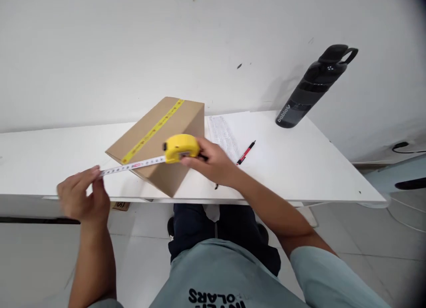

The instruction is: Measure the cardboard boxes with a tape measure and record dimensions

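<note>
A brown cardboard box point(168, 121) sealed with yellow tape sits on the white table point(316, 166). My right hand point(214, 161) grips the yellow tape measure case point(180, 148) at the box's near right corner. The white blade point(133, 166) runs left along the box's near edge. My left hand point(83, 195) pinches the blade's free end, just past the box's left corner and over the table's front edge.
A sheet of printed paper point(224, 135) lies right of the box, with a red and black pen point(245, 152) beside it. A dark water bottle point(314, 86) stands at the back right against the white wall. Cables lie on the floor at far right.
</note>
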Tool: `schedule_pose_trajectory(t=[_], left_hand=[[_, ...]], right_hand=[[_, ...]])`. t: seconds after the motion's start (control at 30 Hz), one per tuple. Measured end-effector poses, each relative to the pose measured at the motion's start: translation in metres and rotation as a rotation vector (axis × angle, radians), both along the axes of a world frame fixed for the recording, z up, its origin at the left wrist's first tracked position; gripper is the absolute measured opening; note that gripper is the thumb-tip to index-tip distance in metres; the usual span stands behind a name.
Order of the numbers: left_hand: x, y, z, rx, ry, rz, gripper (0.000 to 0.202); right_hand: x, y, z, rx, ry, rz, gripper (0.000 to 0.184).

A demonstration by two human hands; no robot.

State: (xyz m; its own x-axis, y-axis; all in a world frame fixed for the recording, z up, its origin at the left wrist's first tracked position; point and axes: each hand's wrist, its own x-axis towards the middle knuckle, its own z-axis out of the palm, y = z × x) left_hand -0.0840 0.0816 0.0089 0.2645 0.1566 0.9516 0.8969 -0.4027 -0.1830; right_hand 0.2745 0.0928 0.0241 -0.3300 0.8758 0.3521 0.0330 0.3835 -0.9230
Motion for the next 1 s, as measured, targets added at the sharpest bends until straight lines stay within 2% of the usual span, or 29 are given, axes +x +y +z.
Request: schedule_pose_trajectory(t=[0.07,0.13,0.2,0.27,0.33,0.4,0.5,0.57,0.67,0.77,0.87,0.93,1.0], left_hand=[[-0.027,0.0,0.003,0.151,0.002,0.065,0.013],[-0.045,-0.009,0.006,0.189,0.033,0.19,0.015],[-0.05,-0.026,0.005,0.105,0.091,0.284,0.017],[-0.042,-0.051,0.0,-0.017,0.163,0.262,0.02],[-0.022,-0.077,-0.007,-0.106,0.19,0.149,0.02],[0.007,-0.098,-0.015,-0.14,0.145,0.003,0.024],[0.057,-0.106,-0.023,-0.259,0.146,-0.181,0.034],[0.09,-0.095,-0.029,-0.329,0.182,-0.265,0.034],[0.132,-0.067,-0.042,-0.399,0.221,-0.39,0.027],[0.165,-0.046,-0.057,-0.406,0.206,-0.55,0.028],[0.19,-0.036,-0.068,-0.436,0.102,-0.647,0.037],[0.205,-0.031,-0.071,-0.595,-0.018,-0.674,0.056],[0.22,-0.025,-0.074,-0.871,-0.137,-0.721,0.065]], right_hand=[[-0.047,0.025,-0.004,-0.049,0.077,0.133,0.046],[-0.09,0.043,-0.008,-0.082,0.073,0.295,0.05],[-0.118,0.046,-0.009,-0.062,0.04,0.368,0.049],[-0.124,0.032,-0.007,0.004,0.017,0.415,0.047],[-0.109,0.007,-0.003,0.076,0.008,0.475,0.046],[-0.079,-0.022,-0.004,0.081,0.009,0.508,0.047],[-0.03,-0.054,-0.017,0.027,0.002,0.454,0.054],[-0.005,-0.066,-0.033,-0.072,0.017,0.328,0.057],[0.019,-0.075,-0.056,-0.293,0.124,0.151,0.052],[0.034,-0.08,-0.075,-0.494,0.254,0.063,0.05],[0.047,-0.081,-0.084,-0.586,0.292,0.043,0.051],[0.057,-0.078,-0.084,-0.593,0.245,0.058,0.051],[0.07,-0.07,-0.079,-0.568,0.1,0.089,0.053]])
